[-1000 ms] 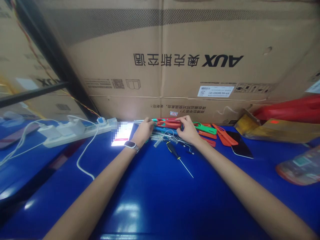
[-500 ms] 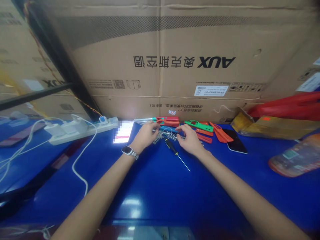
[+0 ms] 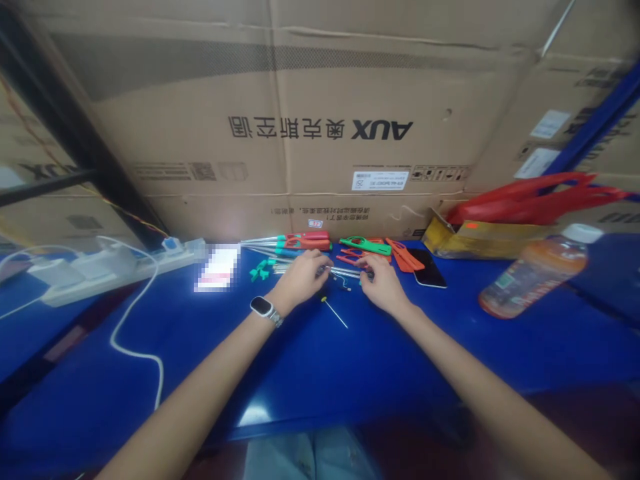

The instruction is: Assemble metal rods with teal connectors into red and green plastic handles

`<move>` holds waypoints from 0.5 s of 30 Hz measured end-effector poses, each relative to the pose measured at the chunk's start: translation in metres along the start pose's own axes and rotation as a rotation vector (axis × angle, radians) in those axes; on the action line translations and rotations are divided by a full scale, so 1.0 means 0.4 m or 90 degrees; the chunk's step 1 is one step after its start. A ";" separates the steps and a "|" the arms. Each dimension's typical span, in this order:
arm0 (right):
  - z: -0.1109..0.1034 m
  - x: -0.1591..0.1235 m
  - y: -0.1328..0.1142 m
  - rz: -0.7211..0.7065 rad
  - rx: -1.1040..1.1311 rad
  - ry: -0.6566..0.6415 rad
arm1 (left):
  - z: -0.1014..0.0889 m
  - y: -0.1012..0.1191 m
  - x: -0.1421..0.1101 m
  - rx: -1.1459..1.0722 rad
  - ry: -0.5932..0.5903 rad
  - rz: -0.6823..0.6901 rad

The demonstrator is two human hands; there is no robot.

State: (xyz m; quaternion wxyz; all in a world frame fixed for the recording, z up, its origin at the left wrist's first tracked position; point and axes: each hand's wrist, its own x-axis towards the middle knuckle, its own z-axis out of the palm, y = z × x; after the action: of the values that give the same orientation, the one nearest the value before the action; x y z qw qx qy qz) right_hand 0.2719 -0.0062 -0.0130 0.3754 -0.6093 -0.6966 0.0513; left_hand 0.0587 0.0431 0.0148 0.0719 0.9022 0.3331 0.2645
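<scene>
Near the back edge of the glossy blue table [image 3: 300, 373], our left hand [image 3: 300, 277] had its fingers curled, thumb close to forefinger, over a row of thin silvery metal rods [image 3: 345, 271]. Our right hand [image 3: 383, 283], fingers bent and nearly meeting the thumb, was at the rods' right end. We could not tell whether either had firm hold; two hands along the length probably kept the rods together.

Thin pale wires [image 3: 344, 283] showed between our hands. Just nearer us, a slim metal screwdriver with a yellow collar [image 3: 335, 313] pointed our way, its handle hidden by our left hand. Small green plastic pieces [image 3: 260, 270] lay leftward. Behind, red plastic-handled tools with long metal stems [image 3: 306, 240] lay side by side, perhaps to save room. Beyond our right hand, orange plastic shells [image 3: 407, 257] partly overlapped a black phone [image 3: 430, 268], and a tall brown cardboard sheet [image 3: 200, 73] blocked any reach farther back.
</scene>
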 end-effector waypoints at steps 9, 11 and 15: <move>-0.031 0.061 0.107 0.115 -0.083 -0.064 | 0.075 0.003 0.168 0.094 -0.089 -0.004; -0.027 0.075 0.121 0.113 -0.065 -0.080 | 0.087 -0.008 0.196 0.099 -0.110 0.006; -0.017 0.083 0.141 0.090 -0.022 -0.092 | 0.103 -0.017 0.243 0.132 -0.113 0.015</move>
State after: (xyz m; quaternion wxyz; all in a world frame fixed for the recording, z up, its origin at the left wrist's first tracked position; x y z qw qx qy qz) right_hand 0.3225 0.0349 -0.0226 0.3093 -0.6577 -0.6781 0.1095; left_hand 0.1386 0.1123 0.0193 0.0042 0.9286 0.3401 0.1487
